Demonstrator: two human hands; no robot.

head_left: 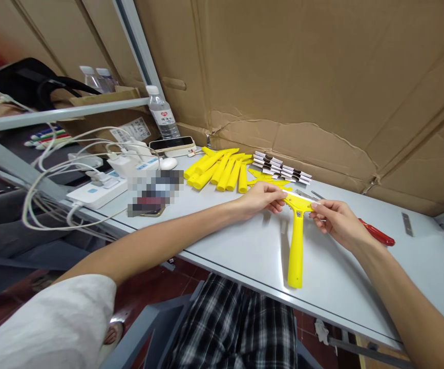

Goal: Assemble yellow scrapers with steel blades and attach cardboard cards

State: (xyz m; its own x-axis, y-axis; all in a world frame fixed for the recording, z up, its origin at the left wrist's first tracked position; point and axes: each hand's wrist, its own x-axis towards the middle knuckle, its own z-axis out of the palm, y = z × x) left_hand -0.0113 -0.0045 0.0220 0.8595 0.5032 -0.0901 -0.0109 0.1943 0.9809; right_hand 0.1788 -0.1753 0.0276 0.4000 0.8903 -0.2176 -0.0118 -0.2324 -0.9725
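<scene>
Over the table's front half I hold a yellow T-shaped scraper [296, 251] by the two ends of its wide head, its handle pointing down toward me. My left hand [262, 199] pinches the left end, and my right hand [333, 218] pinches the right end. Along the head's top edge runs a narrow white strip [302, 198]. Behind my left hand lies a group of yellow scraper handles [222, 169]. Just beyond the head are flat yellow pieces [268, 178] and a stack of white and dark strips [281, 168].
A red-handled tool [377, 233] lies right of my right hand, and a small metal plate [407, 224] farther right. Power strips [99, 192] with tangled white cables, a phone [171, 144] and a water bottle [163, 115] occupy the left. A cardboard wall [283, 66] stands behind.
</scene>
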